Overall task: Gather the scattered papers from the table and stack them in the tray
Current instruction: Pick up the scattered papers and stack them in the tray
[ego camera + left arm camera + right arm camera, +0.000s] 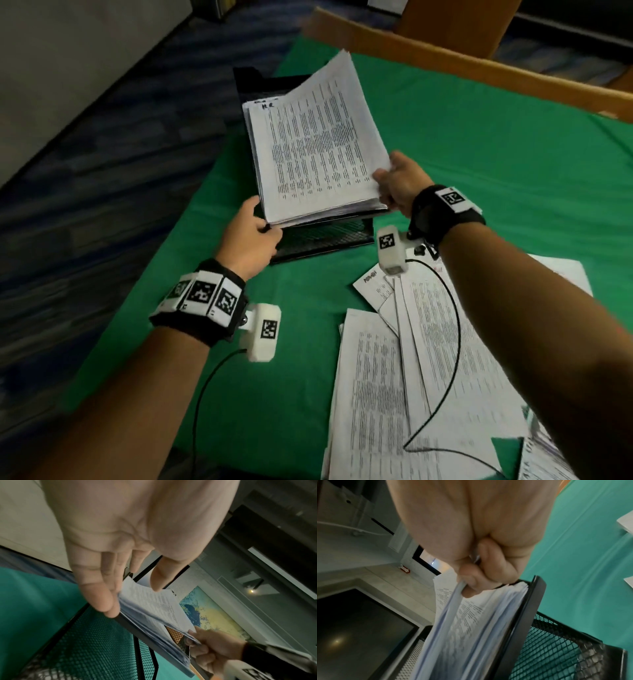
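A black mesh tray (pixel 325 240) stands at the far left of the green table (pixel 496 154). A thick stack of printed papers (pixel 315 154) lies in its top tier. My right hand (pixel 383 185) pinches the stack's near right corner and lifts the upper sheets, which curl upward. The right wrist view shows the fingers (pixel 496 566) curled round that sheaf (pixel 453 622) above the tray's rim (pixel 530 608). My left hand (pixel 263 222) is at the near left corner. Its straight fingers (pixel 102 601) touch the stack's edge (pixel 154 608), thumb apart. More scattered papers (pixel 428 377) lie near me on the right.
The table's left edge (pixel 191 219) drops to dark carpet just beside the tray. A brown cardboard edge (pixel 445 61) borders the far side. Black cables (pixel 455 329) from the wrist cameras hang over the scattered sheets. Bare green cloth stretches to the right of the tray.
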A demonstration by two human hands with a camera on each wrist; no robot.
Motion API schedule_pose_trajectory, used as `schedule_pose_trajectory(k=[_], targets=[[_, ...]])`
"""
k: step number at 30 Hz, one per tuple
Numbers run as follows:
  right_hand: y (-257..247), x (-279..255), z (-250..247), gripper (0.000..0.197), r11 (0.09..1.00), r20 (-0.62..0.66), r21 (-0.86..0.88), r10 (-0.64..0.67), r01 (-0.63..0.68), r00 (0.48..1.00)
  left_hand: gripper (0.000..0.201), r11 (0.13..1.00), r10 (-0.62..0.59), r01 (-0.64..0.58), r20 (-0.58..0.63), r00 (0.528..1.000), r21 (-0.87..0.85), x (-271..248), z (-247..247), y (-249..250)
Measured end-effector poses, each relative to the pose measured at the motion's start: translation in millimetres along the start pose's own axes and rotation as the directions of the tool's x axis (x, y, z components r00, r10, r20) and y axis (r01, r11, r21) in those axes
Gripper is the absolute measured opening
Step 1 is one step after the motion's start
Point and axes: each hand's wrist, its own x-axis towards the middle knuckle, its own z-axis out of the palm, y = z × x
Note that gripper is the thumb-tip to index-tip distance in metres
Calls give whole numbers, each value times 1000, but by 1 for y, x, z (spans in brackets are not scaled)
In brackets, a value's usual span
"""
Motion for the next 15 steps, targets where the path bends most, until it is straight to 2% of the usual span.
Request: schedule_pose_trajectory(k=[4,9,12,15], targets=[[-6,20,18,34,982,-47,-187,27,-35,999,56,998,10,-12,24,1000,57,-2,-4,-16],[-12,17,26,42,815,-120,-577,-30,-45,992,52,998,21,-22,18,1000,63,-10,-2,-29],[-7,1,26,45,731,-141,-683,-126,-4,982,50,998,29,-31,27,999,59,-15,4,-34],[-3,-24,8,51,698,-157,-716,-167,5,973,46,998,42,-44,45,998,39,-22,16,-34]])
